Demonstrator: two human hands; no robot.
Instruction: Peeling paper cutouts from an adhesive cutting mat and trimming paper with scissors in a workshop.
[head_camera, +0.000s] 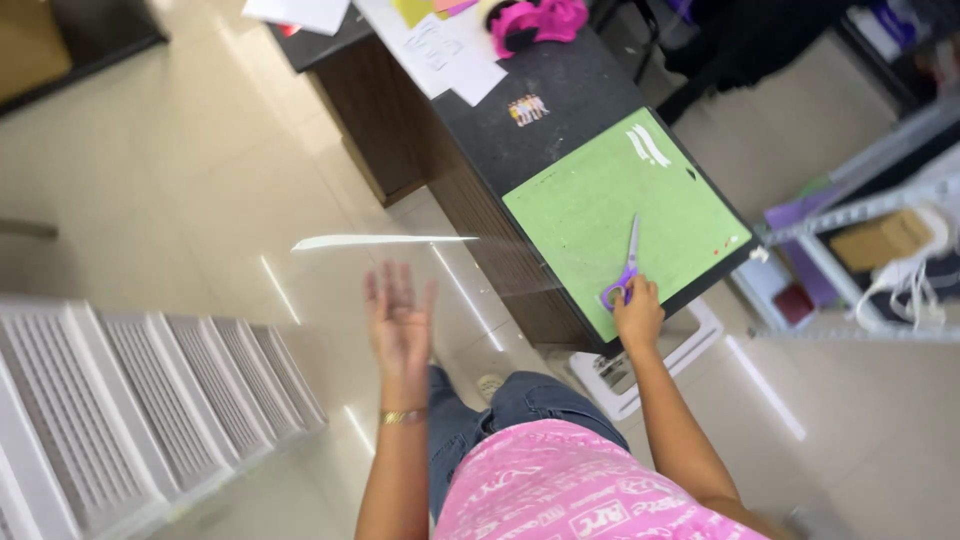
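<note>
My right hand grips the purple handles of a pair of scissors. Their blades lie flat on a green cutting mat at the near end of a dark desk. My left hand is raised over the floor with its fingers spread and nothing in it; a gold bracelet circles the wrist. Just above its fingertips a thin, blurred white sheet shows edge-on in the air, apart from the hand. I wear a pink printed shirt and jeans.
White slatted plastic units stand at the left. Loose papers and a pink object lie at the desk's far end. A white plastic tray sits on the floor under the desk's corner. A metal shelf with a cardboard box stands at the right.
</note>
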